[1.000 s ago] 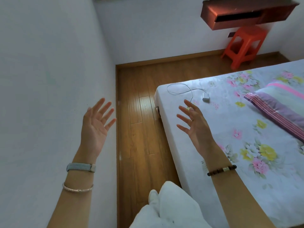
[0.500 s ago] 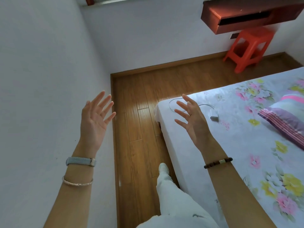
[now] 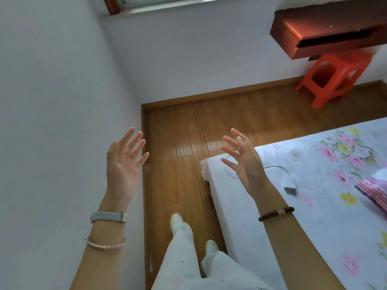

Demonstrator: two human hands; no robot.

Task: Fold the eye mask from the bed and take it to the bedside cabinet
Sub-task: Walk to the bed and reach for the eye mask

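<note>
Two hands: both raised in front of the person, empty, fingers spread wide.
Left hand [image 3: 123, 164]: palm turned inward, held up before the white wall [image 3: 52, 101]; a grey band and a thin bangle on the wrist.
Right hand [image 3: 245, 162]: above the near corner of the bed [image 3: 261, 216]; a dark bead bracelet on the wrist.
Bed: floral sheet, with a white cable and small charger [image 3: 290, 183] lying on it just beyond the right hand; a striped pillow [image 3: 374, 191] at the right edge.
Eye mask: I cannot find it anywhere in view.
Floor [image 3: 188, 143]: wood boards; an orange stool [image 3: 333, 78] stands by the far wall under a red-brown wall-mounted cabinet [image 3: 326, 30].
</note>
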